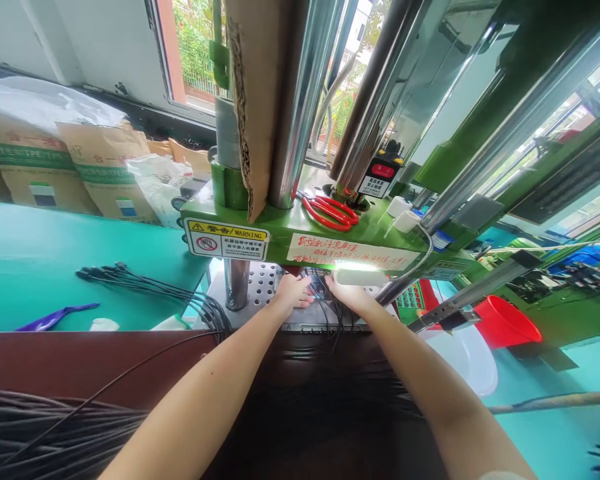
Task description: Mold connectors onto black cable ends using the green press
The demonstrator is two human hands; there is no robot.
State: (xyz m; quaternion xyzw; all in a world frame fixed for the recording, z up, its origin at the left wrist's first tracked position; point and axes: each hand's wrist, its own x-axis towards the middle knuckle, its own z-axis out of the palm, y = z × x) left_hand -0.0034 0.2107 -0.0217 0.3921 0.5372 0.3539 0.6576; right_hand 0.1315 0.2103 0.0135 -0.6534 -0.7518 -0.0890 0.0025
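Note:
Both my hands reach under the green head of a press, over its metal mold plate [264, 288]. My left hand [293, 292] lies at the left of the mold, its fingers stretched right and slightly apart beside the black cables [336, 310]. From the right, my right hand [349, 293] has its fingers bent down at the same cables. A bright lamp [360, 277] covers part of that hand and washes it out. What its fingertips hold is hidden. The cable ends hang over the plate's front edge.
Red-handled pliers [330, 212] lie on the green press head [280, 233], above a warning label [227, 240]. A cable bundle [155, 287] crosses the teal table at left. More cables [45, 433] lie nearest me. A red bucket [510, 321] and white basin [473, 360] stand at right.

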